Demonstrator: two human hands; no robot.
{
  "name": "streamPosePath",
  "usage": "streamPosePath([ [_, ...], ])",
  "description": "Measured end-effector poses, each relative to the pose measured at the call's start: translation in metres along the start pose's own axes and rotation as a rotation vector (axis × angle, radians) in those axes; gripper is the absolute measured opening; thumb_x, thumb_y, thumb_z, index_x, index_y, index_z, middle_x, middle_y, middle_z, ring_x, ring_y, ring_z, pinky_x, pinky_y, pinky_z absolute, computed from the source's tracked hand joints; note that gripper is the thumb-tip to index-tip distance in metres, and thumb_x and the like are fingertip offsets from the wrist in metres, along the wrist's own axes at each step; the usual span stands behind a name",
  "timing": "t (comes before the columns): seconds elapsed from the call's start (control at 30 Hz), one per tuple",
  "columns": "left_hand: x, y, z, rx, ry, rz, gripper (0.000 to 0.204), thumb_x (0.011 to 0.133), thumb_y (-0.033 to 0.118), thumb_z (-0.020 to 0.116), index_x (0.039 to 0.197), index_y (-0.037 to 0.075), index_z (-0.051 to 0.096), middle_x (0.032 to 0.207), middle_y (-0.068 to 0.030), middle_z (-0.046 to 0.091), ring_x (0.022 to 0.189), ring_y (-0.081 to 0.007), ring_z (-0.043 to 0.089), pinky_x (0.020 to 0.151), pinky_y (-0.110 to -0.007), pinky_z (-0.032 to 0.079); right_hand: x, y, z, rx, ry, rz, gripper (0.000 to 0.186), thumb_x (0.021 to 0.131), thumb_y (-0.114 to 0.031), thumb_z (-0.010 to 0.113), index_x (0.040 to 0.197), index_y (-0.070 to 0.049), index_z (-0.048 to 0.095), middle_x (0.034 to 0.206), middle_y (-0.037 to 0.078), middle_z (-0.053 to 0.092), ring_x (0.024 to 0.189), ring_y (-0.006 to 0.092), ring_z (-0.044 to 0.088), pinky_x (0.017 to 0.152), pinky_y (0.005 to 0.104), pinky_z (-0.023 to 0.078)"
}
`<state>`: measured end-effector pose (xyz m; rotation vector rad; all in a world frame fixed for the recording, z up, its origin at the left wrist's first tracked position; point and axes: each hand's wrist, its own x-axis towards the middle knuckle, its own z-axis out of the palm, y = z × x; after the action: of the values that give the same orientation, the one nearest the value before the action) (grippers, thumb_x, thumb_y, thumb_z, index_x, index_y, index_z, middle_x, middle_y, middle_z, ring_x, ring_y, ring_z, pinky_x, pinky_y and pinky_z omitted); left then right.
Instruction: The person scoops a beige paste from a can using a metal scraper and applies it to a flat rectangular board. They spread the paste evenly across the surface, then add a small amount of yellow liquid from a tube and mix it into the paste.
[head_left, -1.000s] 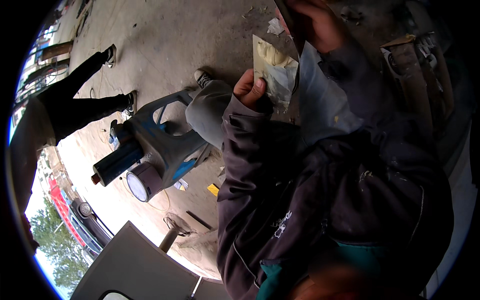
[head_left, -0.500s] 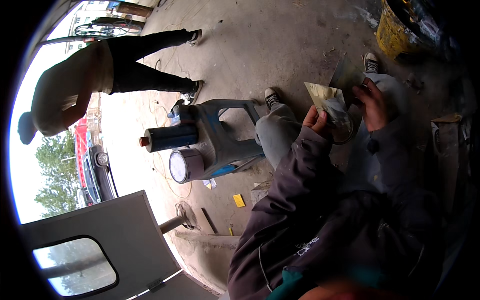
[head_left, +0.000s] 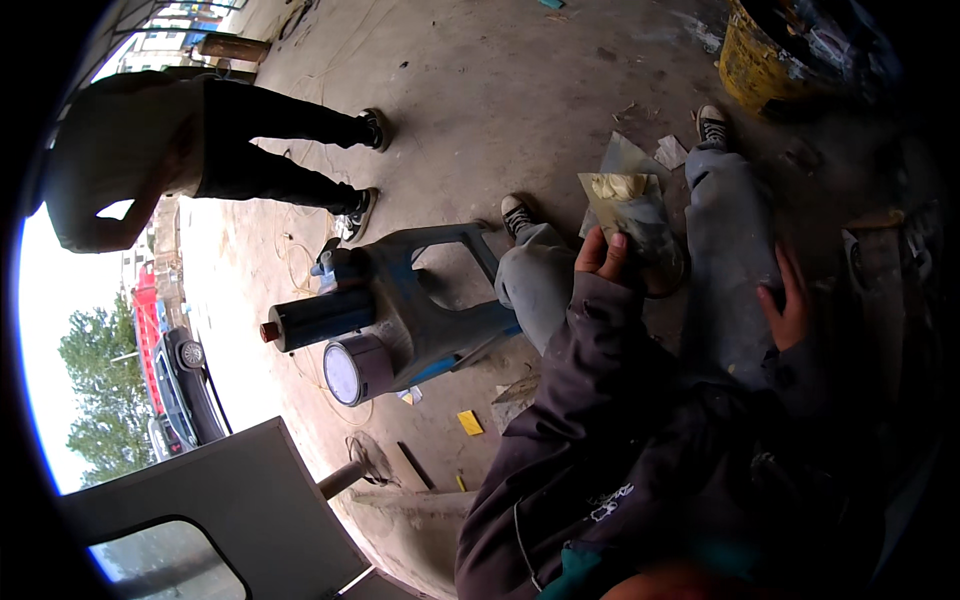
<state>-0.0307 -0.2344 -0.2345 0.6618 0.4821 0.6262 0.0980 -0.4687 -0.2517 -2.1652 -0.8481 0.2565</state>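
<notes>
My left hand [head_left: 603, 257], between my knees, is closed on the lower edge of a flat spreader plate [head_left: 650, 222]. A lump of cream paste [head_left: 617, 187] lies on it, with grey smears around. Behind it shows a second thin, greyish sheet [head_left: 626, 152]; whether my fingers also grip that one is hidden. Below the plate curves a dark rounded edge I cannot make out. My right hand [head_left: 790, 303] is open and holds nothing, its fingers stretched beside the thigh of my grey trousers [head_left: 728, 270].
To the left stands a grey-blue plastic stool [head_left: 425, 300] carrying a paint can [head_left: 358, 368] and a dark cylinder [head_left: 322, 318]. A stained yellow bucket [head_left: 750, 60] is at the far right. Another person [head_left: 285, 130] stands at the far left. Below is a grey panel with a window [head_left: 215, 500].
My right hand has let go of the thin sheet and moved down to my thigh. The left hand with its plate shifted slightly left. The other person's arms and stance changed.
</notes>
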Motion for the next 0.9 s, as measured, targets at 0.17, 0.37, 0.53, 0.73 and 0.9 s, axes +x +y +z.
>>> streamPosePath([
  [0.17, 0.003, 0.003, 0.015, 0.058, -0.070, -0.091, 0.042, 0.089, 0.022, 0.051, 0.123, 0.001, 0.041, 0.111, -0.0088, 0.054, 0.098, -0.0208, 0.053, 0.084, -0.033, 0.042, -0.117, 0.150, -0.020, 0.204, -0.201, 0.732, 0.044, 0.082, -0.015, 0.060, 0.122, 0.000, 0.047, 0.121, 0.019, 0.049, 0.114, 0.0271, 0.045, 0.093, 0.0379, 0.037],
  [0.37, 0.002, -0.013, 0.004, 0.302, 0.061, -0.020, 0.037, 0.090, 0.026, 0.050, 0.119, 0.004, 0.047, 0.104, -0.0082, 0.056, 0.091, -0.0173, 0.052, 0.080, -0.031, 0.042, -0.184, 0.149, -0.074, -0.086, -0.053, 0.891, 0.025, 0.086, -0.019, 0.050, 0.104, -0.004, 0.059, 0.091, 0.012, 0.061, 0.081, 0.0220, 0.058, 0.072, 0.0341, 0.047],
  [0.53, 0.007, -0.042, -0.005, 0.639, 0.115, -0.030, 0.042, 0.089, 0.031, 0.050, 0.120, 0.004, 0.046, 0.104, -0.0106, 0.056, 0.088, -0.0198, 0.054, 0.079, -0.029, 0.042, -0.200, 0.171, -0.070, -0.247, 0.056, 0.988, 0.037, 0.082, -0.018, 0.054, 0.118, -0.008, 0.051, 0.109, 0.015, 0.057, 0.101, 0.0251, 0.055, 0.085, 0.0350, 0.044],
  [0.73, 0.000, -0.033, -0.001, 0.776, 0.103, -0.130, 0.044, 0.088, 0.030, 0.053, 0.122, 0.004, 0.043, 0.106, -0.0118, 0.055, 0.092, -0.0213, 0.054, 0.081, -0.031, 0.043, -0.237, 0.201, -0.014, -0.463, 0.120, 0.930, 0.047, 0.079, -0.023, 0.060, 0.122, -0.008, 0.048, 0.113, 0.015, 0.055, 0.103, 0.0258, 0.054, 0.088, 0.0353, 0.042],
  [0.9, 0.000, -0.031, 0.002, 0.701, 0.015, -0.174, 0.043, 0.088, 0.027, 0.052, 0.122, 0.004, 0.043, 0.108, -0.0113, 0.054, 0.095, -0.0212, 0.053, 0.082, -0.032, 0.043, -0.229, 0.242, -0.013, -0.303, 0.134, 0.949, 0.060, 0.070, -0.018, 0.071, 0.123, -0.009, 0.045, 0.108, 0.015, 0.056, 0.098, 0.0279, 0.055, 0.086, 0.0375, 0.044],
])
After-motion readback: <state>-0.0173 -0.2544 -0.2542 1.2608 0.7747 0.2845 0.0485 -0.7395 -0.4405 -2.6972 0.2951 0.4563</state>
